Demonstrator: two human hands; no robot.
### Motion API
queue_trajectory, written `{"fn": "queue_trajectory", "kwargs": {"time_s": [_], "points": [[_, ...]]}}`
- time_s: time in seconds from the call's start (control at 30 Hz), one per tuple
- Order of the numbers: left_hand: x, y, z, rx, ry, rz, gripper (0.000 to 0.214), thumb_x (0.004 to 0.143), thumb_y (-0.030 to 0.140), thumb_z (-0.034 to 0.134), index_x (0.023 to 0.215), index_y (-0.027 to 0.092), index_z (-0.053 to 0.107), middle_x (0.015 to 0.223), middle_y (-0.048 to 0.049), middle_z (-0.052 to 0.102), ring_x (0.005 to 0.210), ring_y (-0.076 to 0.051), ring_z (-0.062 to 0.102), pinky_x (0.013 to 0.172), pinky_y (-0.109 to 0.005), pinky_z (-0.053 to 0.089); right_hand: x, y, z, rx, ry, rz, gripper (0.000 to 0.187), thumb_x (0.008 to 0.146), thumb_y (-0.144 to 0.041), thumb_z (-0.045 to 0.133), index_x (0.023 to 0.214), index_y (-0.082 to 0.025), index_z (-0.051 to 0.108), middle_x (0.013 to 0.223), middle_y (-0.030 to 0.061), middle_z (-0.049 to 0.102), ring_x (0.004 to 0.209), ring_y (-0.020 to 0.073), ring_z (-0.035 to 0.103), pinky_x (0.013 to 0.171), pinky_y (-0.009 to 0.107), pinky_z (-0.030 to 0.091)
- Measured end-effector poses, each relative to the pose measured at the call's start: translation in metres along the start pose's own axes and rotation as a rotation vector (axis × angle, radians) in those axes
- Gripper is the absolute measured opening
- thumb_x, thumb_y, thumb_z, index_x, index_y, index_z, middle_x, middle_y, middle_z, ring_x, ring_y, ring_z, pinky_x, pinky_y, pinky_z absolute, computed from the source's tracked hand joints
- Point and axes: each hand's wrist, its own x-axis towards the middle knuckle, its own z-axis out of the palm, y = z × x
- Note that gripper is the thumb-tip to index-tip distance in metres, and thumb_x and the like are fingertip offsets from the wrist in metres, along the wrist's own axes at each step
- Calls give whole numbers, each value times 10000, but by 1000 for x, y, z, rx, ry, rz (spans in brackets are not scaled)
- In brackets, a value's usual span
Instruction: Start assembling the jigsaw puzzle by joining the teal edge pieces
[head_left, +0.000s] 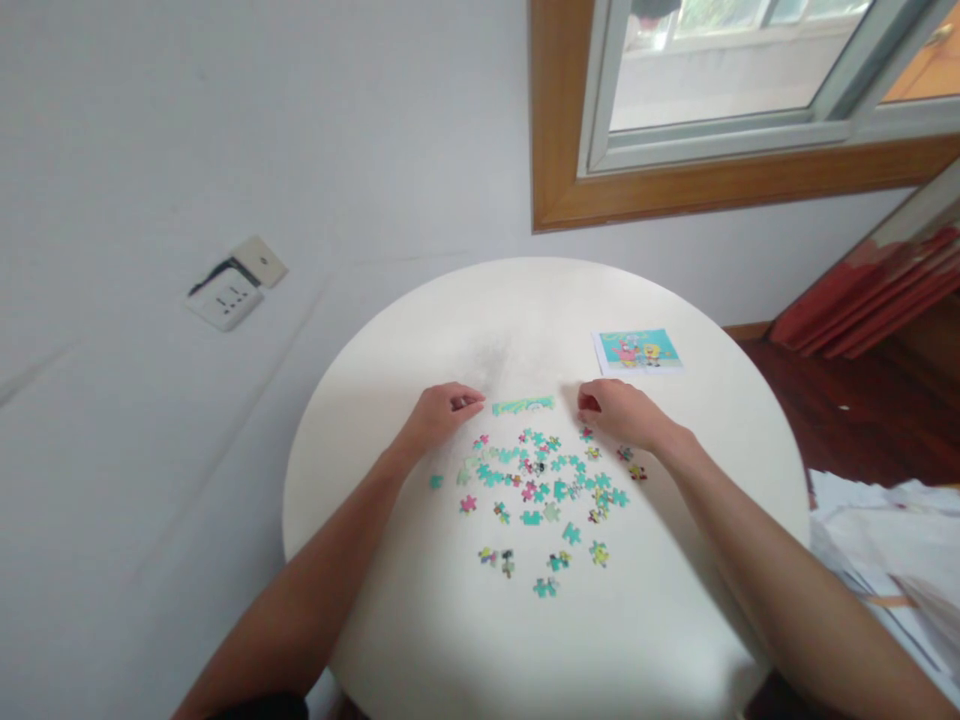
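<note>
A round white table (450,640) carries several loose teal, pink and yellow puzzle pieces (540,490) scattered in its middle. Just beyond them lies a short joined strip of pieces (523,405). My left hand (442,412) rests at the strip's left end with fingers curled and pinched; what they hold, if anything, is hidden. My right hand (619,410) sits near the strip's right end, fingers curled down on the tabletop. A small picture card (637,350) with cartoon figures lies farther back on the right.
A white wall with a socket plate (225,298) is at the left. A wood-framed window (720,190) is behind the table. Red boards (877,300) lean at the right over a dark wooden floor. White papers (892,540) lie at the right edge.
</note>
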Motion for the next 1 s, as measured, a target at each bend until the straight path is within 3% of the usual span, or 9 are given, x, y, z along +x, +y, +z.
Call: {"fn": "queue_trajectory", "kwargs": {"time_s": [0.27,0.5,0.7,1.0], "points": [[-1,-2,-9,-43,-56,2,178,773,317,677,826,176,773,761,-31,733,691,-157,602,662,-262,441,-1,-2,-1,-31,-3,14,73,813,-236,597,798,-190,652,809,68,681,673,163,551,582,284,310],[-9,7,-18,-108,-275,86,133,744,300,753,762,170,771,679,-17,662,632,-121,531,601,-243,373,0,-2,2,-29,20,9,109,839,-265,580,794,-192,648,792,65,677,651,162,542,578,291,309],[-11,10,-19,-153,-429,175,112,752,249,764,841,187,791,767,-30,664,687,-121,565,631,-240,388,1,0,3,-24,20,8,105,837,-268,576,794,-198,641,801,64,682,666,166,555,585,291,311],[-11,9,-16,-136,-438,184,90,735,252,776,796,186,782,751,-27,665,693,-126,573,631,-235,400,1,-1,2,-8,0,27,129,827,-278,564,826,-199,665,809,70,685,670,176,563,580,298,306]]}}
